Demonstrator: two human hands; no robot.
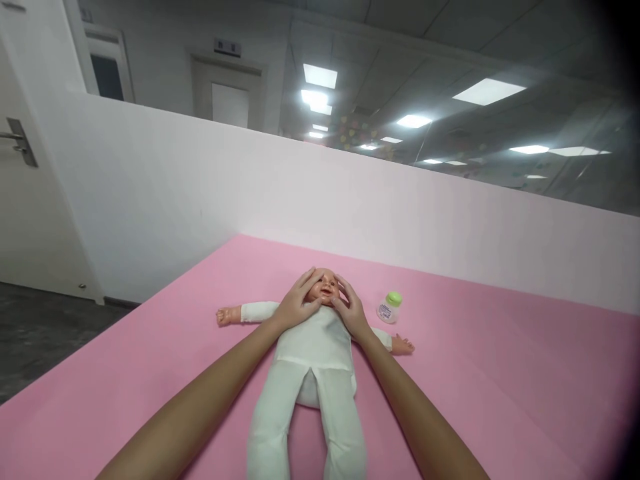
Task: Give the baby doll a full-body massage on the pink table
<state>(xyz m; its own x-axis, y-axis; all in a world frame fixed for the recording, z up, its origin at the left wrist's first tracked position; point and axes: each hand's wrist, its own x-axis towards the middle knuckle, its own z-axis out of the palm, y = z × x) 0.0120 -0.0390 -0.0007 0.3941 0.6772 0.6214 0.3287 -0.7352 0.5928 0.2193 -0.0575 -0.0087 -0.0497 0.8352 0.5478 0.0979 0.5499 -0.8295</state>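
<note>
A baby doll (315, 340) in a white cloth body lies on its back on the pink tabletop, arms spread to both sides and legs toward me. My left hand (296, 305) rests against the left side of the doll's head (326, 285), its fingers stretched up along the temple and its thumb near the chin. On the opposite side my right hand (351, 312) mirrors it, fingers extended along the cheek and thumb by the jaw. Both hands are open and touch the head without closing around it. The doll's shoulders are partly hidden under my hands and wrists.
A small clear bottle (389, 309) with a green cap stands on the pink tabletop (475, 360), right of the doll's head. Behind the table runs a low white wall (310, 193). At the far left are a door (30, 220) and dark floor (40, 333).
</note>
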